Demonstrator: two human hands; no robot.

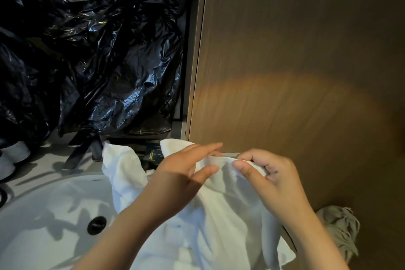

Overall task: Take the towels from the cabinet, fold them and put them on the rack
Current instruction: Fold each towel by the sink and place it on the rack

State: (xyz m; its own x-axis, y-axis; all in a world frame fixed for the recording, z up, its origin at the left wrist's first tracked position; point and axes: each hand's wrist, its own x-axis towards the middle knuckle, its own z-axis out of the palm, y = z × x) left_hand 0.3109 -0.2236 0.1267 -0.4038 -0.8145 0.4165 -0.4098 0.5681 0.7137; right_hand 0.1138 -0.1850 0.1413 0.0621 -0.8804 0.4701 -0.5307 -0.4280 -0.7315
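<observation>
Crumpled black plastic bags [87, 50] crowd the space behind the far rim of the sink [54, 184]. A tall wooden panel [295, 61] stands close on the right, just past both hands. A dark faucet [81, 149] rises at the far rim. Beside it is a dark card [154, 153] (gold lettering, too small to read), and white rolls [19, 151] sit at the left edge of the counter [43, 166]. A grey cloth [341, 228] lies low by the panel. To the left the basin lies open, its black drain [96, 225] showing. The white towel [219, 215] hangs over the sink's right rim. The left hand [182, 175] pinches its raised upper edge between thumb and nearly straight fingers. The right hand [278, 182] pinches the same edge with thumb and curled fingers.
</observation>
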